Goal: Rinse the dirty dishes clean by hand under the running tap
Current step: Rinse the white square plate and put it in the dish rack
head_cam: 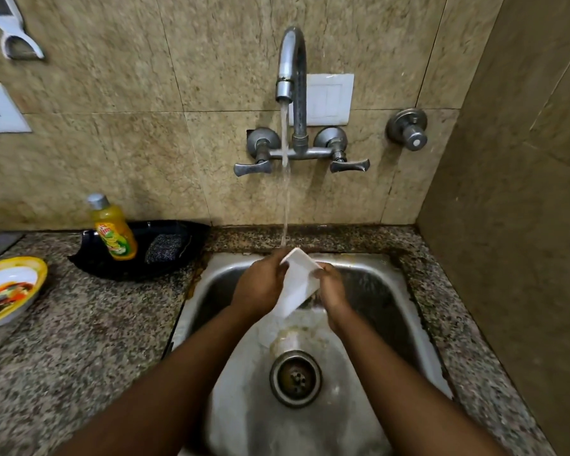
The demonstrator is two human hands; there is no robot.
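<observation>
Both hands hold one white dish (299, 282) tilted over the sink (369, 291), right under the stream from the tap (290, 65): the left hand (260, 287) has its grip pinching the dish's upper left edge, the right hand (333, 287) clasps the right edge, fingers curled round it. The likeliest slip, I judge, is the wet dish sliding out of those edge holds and striking the steel basin, since only fingers on the rim carry it and water runs over them. Tilted as it is, the dish may also throw spray onto the worktop (79, 340) or toward the wall socket (0, 108) at the left, which stands well apart but not shielded. The drain (295, 378) looks stained; if scraps wash down, it could clog and back up. By count: one dish in hand, one bowl (9, 291) with food left in it waiting on the worktop at far left, one soap bottle (114, 227) and one scrubber (163, 247) in one black tray (185, 232), one spout with two handles, and one separate valve (408, 130) on the wall to the right.
</observation>
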